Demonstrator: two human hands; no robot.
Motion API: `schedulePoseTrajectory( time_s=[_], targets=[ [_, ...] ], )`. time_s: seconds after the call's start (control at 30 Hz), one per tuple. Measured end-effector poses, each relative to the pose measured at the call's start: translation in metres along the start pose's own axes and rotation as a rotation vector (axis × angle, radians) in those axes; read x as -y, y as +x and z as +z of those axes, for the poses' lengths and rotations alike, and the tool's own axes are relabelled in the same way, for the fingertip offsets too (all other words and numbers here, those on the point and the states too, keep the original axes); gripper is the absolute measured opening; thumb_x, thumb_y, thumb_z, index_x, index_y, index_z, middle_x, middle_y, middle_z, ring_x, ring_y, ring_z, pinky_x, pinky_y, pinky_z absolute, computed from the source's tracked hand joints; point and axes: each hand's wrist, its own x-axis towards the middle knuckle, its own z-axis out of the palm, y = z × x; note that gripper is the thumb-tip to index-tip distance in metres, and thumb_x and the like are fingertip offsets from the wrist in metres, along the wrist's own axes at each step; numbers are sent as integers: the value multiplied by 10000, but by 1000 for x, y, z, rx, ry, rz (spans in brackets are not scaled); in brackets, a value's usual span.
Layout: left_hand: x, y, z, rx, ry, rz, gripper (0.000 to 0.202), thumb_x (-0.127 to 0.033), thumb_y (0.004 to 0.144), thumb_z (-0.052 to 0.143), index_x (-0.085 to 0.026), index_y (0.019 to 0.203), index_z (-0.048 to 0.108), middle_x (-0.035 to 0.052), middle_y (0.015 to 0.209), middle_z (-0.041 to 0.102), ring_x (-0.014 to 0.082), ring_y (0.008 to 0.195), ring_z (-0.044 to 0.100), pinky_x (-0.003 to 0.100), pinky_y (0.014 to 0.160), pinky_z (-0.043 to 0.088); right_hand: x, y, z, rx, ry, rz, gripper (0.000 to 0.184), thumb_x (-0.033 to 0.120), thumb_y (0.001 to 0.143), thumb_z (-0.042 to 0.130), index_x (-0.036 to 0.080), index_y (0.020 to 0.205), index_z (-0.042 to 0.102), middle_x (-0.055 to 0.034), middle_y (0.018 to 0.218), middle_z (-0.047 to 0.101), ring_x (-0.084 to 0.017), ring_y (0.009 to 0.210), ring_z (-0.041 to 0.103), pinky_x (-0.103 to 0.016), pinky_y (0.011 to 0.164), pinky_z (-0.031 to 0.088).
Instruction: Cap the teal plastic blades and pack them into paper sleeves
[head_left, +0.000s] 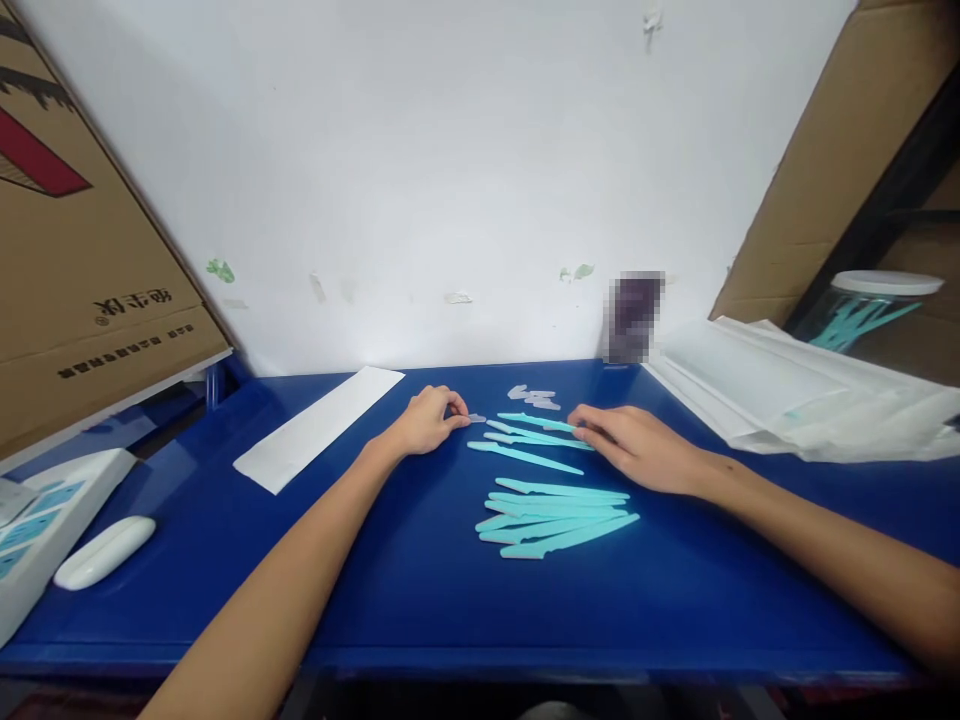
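My left hand [429,420] pinches a small clear plastic blade cover [477,418] between thumb and fingertips. Opposite it, my right hand [637,446] grips the handle end of a turquoise eyebrow razor [531,419], whose blade end points towards the left hand. The cover and the razor are apart. Just below the held razor lie a few more turquoise razors [525,457], partly under the right fingers. Nearer to me, several razors [559,515] form a fanned group, handles to the right. Behind the held razor rests a small pile of clear blade covers [535,397].
A white paper strip [319,430] lies on the blue table [390,600] to the left. White plastic bags [780,390] and a lidded jar of turquoise razors [862,310] are at right. A white oval case [105,552] sits front left. Cardboard [90,240] stands at the left.
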Motion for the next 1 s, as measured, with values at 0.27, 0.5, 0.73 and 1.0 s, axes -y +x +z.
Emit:
schedulePoseTrajectory(
  time_s=[0.27, 0.5, 0.73, 1.0],
  targets=[
    [-27, -6, -4, -165, -194, 118, 150, -342, 907, 637, -209, 864, 694, 27, 879, 750, 179, 759, 659, 299, 716, 486, 2, 0, 0, -38, 0, 10, 322, 412, 1062, 275, 238, 1088, 545, -52, 901, 690, -225, 794, 641, -334, 696, 416],
    [-26, -7, -2, -252, -233, 131, 161, -258, 824, 748, -197, 973, 739, 23, 853, 745, 168, 770, 666, 289, 735, 502, 4, 1, -1, -64, 8, 22, 308, 405, 1058, 272, 236, 1053, 530, -38, 850, 670, -222, 765, 629, -334, 698, 410],
    [-26, -7, 2, -230, -207, 195, 130, -223, 862, 717, -202, 974, 780, 31, 857, 747, 171, 783, 652, 297, 749, 493, 4, 0, -1, -61, 38, 28, 327, 427, 1053, 273, 239, 1055, 541, -33, 866, 663, -220, 775, 624, -329, 709, 400],
    [-24, -7, 4, -235, -120, 204, 162, -238, 900, 688, -212, 1033, 778, 36, 917, 753, 186, 830, 643, 325, 792, 478, 3, -1, -4, -59, 45, 37, 327, 442, 1047, 287, 241, 1031, 544, -22, 797, 641, -213, 718, 596, -330, 683, 380]
  ],
)
